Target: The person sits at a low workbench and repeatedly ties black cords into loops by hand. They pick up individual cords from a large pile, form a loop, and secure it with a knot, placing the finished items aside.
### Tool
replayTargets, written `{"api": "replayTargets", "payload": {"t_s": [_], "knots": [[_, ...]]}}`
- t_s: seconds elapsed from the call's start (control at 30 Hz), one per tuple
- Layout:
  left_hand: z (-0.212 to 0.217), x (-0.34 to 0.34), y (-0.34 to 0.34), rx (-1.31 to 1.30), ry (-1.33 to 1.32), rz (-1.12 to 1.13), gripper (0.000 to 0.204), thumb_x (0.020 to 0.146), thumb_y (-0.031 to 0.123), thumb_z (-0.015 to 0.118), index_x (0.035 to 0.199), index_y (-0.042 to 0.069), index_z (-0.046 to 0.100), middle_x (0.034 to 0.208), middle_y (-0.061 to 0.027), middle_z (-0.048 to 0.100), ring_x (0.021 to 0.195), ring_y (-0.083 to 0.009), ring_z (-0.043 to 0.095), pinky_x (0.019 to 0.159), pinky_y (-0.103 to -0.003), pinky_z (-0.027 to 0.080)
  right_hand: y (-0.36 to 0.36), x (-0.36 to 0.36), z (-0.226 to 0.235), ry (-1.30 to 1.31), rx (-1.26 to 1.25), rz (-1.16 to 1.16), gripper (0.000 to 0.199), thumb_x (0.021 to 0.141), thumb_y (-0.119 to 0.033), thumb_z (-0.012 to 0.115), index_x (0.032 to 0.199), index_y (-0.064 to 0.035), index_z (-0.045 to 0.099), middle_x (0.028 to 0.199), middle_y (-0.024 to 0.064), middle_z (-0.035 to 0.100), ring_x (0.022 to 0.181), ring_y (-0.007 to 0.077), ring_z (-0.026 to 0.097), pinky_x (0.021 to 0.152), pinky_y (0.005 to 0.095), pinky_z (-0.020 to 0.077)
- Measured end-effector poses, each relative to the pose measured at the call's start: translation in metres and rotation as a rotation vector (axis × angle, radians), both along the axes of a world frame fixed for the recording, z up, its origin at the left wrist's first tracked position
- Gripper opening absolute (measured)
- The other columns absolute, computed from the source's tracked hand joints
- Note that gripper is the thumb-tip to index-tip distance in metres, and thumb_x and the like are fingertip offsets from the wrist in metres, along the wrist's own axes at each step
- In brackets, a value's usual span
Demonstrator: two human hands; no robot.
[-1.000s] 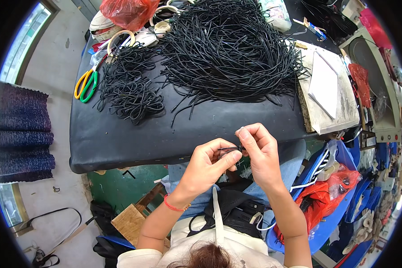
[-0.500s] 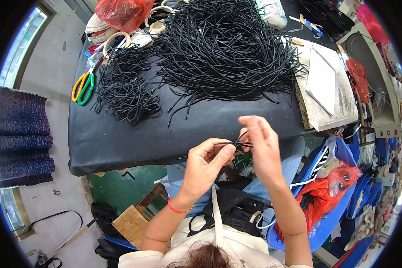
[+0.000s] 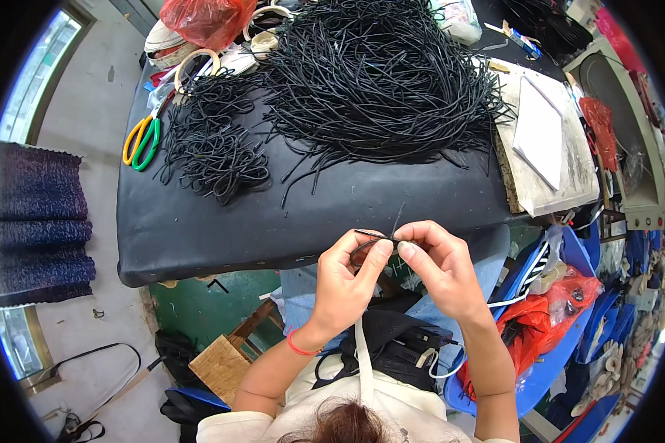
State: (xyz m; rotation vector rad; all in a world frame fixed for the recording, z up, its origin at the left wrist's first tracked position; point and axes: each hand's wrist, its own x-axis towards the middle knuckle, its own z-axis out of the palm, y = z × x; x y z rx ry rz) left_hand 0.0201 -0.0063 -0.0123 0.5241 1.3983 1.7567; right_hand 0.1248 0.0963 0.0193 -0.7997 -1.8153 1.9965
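Observation:
Between my two hands, just off the front edge of the black table, is a thin black cord (image 3: 365, 233) bent into a small loop. My left hand (image 3: 349, 277) pinches it between thumb and fingers. Close beside it, my right hand (image 3: 441, 267) also pinches the cord, with thumb and forefinger pressed together. A loose end of cord sticks up between the two hands. Farther back on the table lies a large heap of black cords (image 3: 384, 88). To its left is a smaller pile of looped black cords (image 3: 225, 162).
Scissors (image 3: 142, 144) with yellow and green handles lie at the table's left. A white sheet on a board (image 3: 580, 173) is at the right. A blue bin (image 3: 536, 380) holding red plastic bags stands to my right, and a wooden stool (image 3: 220, 369) at lower left.
My right hand has come down and inward beside the left, its fingers closing on the cord. My left hand keeps its pinch. The whole view has shifted slightly.

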Motion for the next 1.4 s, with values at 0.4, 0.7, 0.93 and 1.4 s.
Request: {"api": "replayTargets", "payload": {"t_s": [0.4, 0.7, 0.93, 1.4], "knots": [[0.003, -0.004, -0.007, -0.062, -0.147, -0.165, 0.015, 0.088, 0.015, 0.059, 0.092, 0.0, 0.059, 0.078, 0.0026, 0.056, 0.071, -0.0019, 0.047, 0.061, -0.018, 0.039, 0.013, 0.008, 0.002, -0.146, -0.052, 0.175, 0.018, 0.087, -0.004, 0.051, 0.103, 0.0035, 0.055, 0.084, -0.0001, 0.056, 0.07, 0.0022, 0.046, 0.058, 0.0184, 0.0395], [-0.004, -0.012, -0.004, 0.031, -0.413, -0.143, 0.016, 0.088, 0.015, 0.059, 0.094, 0.001, 0.058, 0.072, 0.0048, 0.05, 0.07, -0.0024, 0.046, 0.063, -0.017, 0.038, 0.011, 0.002, 0.015, -0.081, -0.278, 0.1, 0.018, 0.086, -0.005, 0.052, 0.103, 0.0026, 0.054, 0.087, -0.0002, 0.057, 0.072, 0.0021, 0.048, 0.06, 0.0181, 0.0396], [0.009, -0.013, 0.013, 0.101, -0.253, -0.024, 0.021, 0.087, 0.011, 0.059, 0.104, -0.001, 0.06, 0.091, -0.0068, 0.064, 0.084, -0.0105, 0.059, 0.078, -0.023, 0.047, -0.007, -0.003, -0.002, 0.068, -0.294, -0.102, 0.015, 0.087, -0.009, 0.057, 0.099, -0.0009, 0.051, 0.084, 0.0, 0.055, 0.075, 0.0032, 0.049, 0.066, 0.0184, 0.0407], [0.014, -0.018, 0.005, 0.058, -0.201, -0.365, 0.019, 0.091, 0.015, 0.052, 0.095, 0.0, 0.063, 0.082, -0.0012, 0.06, 0.074, -0.0057, 0.053, 0.068, -0.02, 0.044, 0.005, -0.015, 0.002, 0.108, -0.122, -0.065, 0.019, 0.093, -0.015, 0.049, 0.089, 0.0016, 0.056, 0.071, 0.003, 0.057, 0.06, 0.006, 0.052, 0.053, 0.0204, 0.044]]}}
